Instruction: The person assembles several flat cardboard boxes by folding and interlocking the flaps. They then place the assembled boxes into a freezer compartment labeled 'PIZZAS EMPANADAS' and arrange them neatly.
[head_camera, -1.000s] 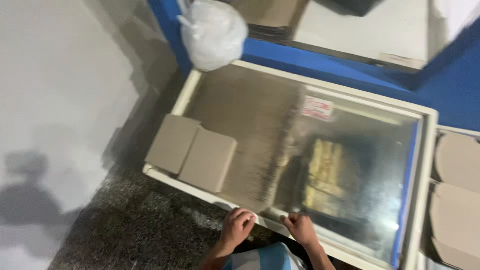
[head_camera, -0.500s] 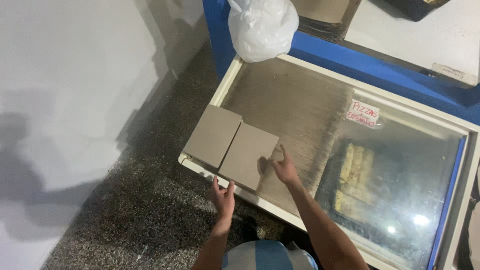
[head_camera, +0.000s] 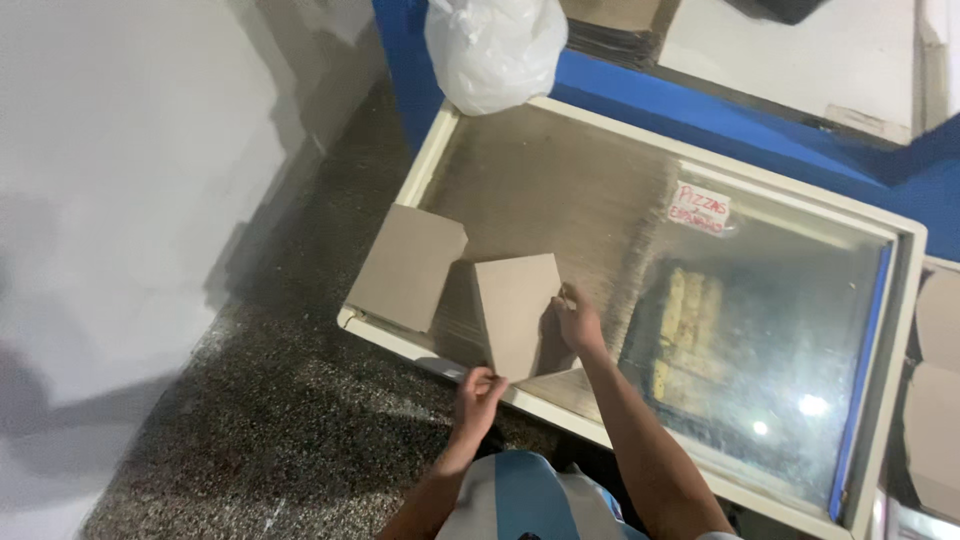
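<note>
Both your hands grip the raised cardboard flap (head_camera: 515, 312) at lower centre: left hand (head_camera: 478, 388) pinching its bottom corner, right hand (head_camera: 577, 322) its edge. Next, fold it squarely.

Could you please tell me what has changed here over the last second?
Both hands left the freezer's near edge. The left hand and right hand took hold of the right cardboard sheet and tilted it up. The left cardboard sheet, white plastic bag and chest freezer stayed put.

Two cardboard sheets (head_camera: 515, 312) – one white plastic bag (head_camera: 495, 45) – one chest freezer (head_camera: 905, 300).
</note>
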